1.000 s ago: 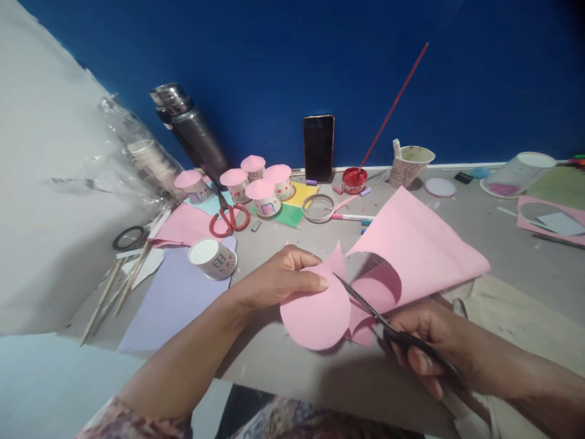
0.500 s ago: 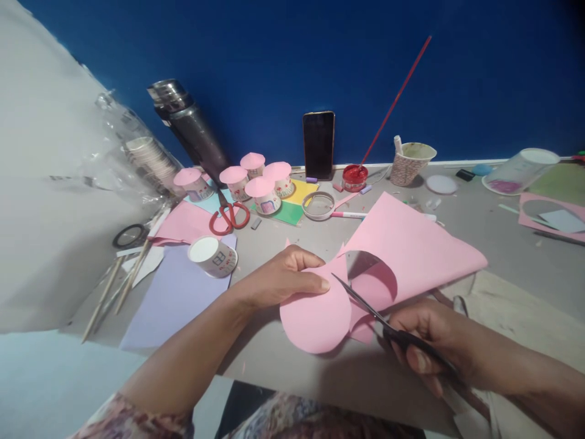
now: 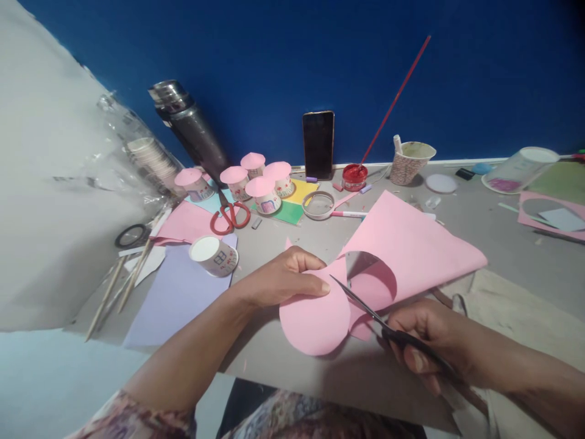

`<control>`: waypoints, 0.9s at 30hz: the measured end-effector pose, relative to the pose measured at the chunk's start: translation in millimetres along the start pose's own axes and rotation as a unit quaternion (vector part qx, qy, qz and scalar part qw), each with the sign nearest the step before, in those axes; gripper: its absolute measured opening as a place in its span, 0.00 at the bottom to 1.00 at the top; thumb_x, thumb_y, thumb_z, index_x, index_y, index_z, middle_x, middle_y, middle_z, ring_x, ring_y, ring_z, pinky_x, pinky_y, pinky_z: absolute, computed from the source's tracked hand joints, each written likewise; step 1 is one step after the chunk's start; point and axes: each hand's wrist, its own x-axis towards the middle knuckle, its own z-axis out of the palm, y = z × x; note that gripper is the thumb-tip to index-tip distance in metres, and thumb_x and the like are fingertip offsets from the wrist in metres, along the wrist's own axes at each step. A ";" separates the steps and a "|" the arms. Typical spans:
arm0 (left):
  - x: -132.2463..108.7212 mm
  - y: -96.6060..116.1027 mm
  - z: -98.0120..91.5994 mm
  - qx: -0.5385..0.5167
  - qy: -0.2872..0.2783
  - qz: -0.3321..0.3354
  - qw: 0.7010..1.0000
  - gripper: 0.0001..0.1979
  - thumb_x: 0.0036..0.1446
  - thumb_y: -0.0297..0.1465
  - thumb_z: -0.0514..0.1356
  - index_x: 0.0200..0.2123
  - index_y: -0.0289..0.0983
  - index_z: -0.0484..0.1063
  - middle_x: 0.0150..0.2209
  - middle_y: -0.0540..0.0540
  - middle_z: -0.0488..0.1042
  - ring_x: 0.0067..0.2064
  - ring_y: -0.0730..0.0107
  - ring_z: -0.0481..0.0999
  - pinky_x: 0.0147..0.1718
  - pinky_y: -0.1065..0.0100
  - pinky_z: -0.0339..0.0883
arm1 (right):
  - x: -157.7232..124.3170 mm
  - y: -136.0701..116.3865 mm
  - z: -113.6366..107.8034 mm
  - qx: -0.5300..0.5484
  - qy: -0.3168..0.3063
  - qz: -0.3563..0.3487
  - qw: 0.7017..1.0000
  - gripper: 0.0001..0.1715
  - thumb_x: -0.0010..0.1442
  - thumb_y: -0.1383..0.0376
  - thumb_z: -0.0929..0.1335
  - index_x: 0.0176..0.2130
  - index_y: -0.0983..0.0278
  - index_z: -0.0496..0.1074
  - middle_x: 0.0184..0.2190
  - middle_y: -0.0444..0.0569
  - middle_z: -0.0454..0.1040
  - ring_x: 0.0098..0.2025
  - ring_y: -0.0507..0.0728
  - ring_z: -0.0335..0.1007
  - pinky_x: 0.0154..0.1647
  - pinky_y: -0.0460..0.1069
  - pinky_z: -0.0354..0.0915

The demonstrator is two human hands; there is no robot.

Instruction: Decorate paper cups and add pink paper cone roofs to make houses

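Observation:
Pinched between thumb and fingers of my left hand (image 3: 287,277) is a sheet of pink paper (image 3: 406,250). A rounded, nearly circular part of it (image 3: 315,323) hangs below my thumb, and a curved opening shows to its right. My right hand (image 3: 425,344) grips dark-handled scissors (image 3: 365,308). Their blades lie along the right edge of the rounded part, with the tip close to my left thumb. The blades look nearly closed. Left of my hands, a white paper cup (image 3: 214,255) with a drawn window and flowers stands upside down on lilac paper (image 3: 171,299).
Several small cups with pink cone tops (image 3: 264,194) stand behind, near red-handled scissors (image 3: 228,218) and a dark flask (image 3: 192,131). A phone (image 3: 319,145) leans on the blue wall beside a red paint pot (image 3: 354,178). A tape ring (image 3: 319,205) and patterned cup (image 3: 411,164) sit farther right.
Very little differs. The scissors' tip has shifted slightly left along the pink paper; both hands keep their hold.

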 end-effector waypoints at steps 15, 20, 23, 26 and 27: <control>-0.3 -1.3 -2.9 0.010 0.006 0.001 1.000 0.13 0.45 0.38 0.71 0.26 0.33 0.79 0.24 0.47 0.76 0.24 0.71 0.72 0.21 0.73 0.61 | 0.9 -3.6 2.3 -0.017 0.029 -0.015 0.999 0.30 0.50 0.43 0.78 0.27 0.63 0.70 0.17 0.40 0.67 0.20 0.48 0.58 0.21 0.44 0.50; 5.3 -6.9 -1.1 -0.059 0.101 0.057 0.992 0.16 0.45 0.39 0.73 0.31 0.31 0.81 0.27 0.45 0.78 0.25 0.71 0.74 0.24 0.73 0.64 | 1.8 -2.2 -2.4 -0.084 0.079 -0.077 0.990 0.39 0.54 0.32 0.72 0.23 0.63 0.68 0.18 0.44 0.68 0.23 0.50 0.55 0.23 0.46 0.47; 8.4 -9.1 -0.8 -0.082 0.112 0.072 0.988 0.18 0.45 0.40 0.74 0.34 0.30 0.82 0.30 0.42 0.80 0.27 0.67 0.77 0.26 0.71 0.67 | 3.2 -0.8 -2.8 -0.094 0.088 -0.085 0.988 0.40 0.55 0.31 0.71 0.21 0.63 0.69 0.18 0.44 0.66 0.23 0.50 0.55 0.23 0.46 0.47; 8.7 -9.1 -0.3 -0.079 0.122 0.065 0.987 0.18 0.45 0.39 0.74 0.33 0.30 0.82 0.28 0.42 0.80 0.27 0.66 0.77 0.26 0.70 0.66 | 4.2 0.3 -2.4 -0.088 0.084 -0.090 0.989 0.40 0.56 0.31 0.70 0.21 0.64 0.69 0.17 0.43 0.65 0.23 0.50 0.55 0.24 0.46 0.47; 8.4 -8.7 0.0 -0.079 0.127 0.062 0.987 0.18 0.45 0.39 0.74 0.33 0.30 0.82 0.28 0.42 0.80 0.27 0.66 0.77 0.25 0.70 0.66 | 4.3 0.4 -2.1 -0.085 0.081 -0.091 0.989 0.40 0.56 0.31 0.70 0.22 0.64 0.69 0.17 0.43 0.65 0.23 0.50 0.55 0.24 0.46 0.47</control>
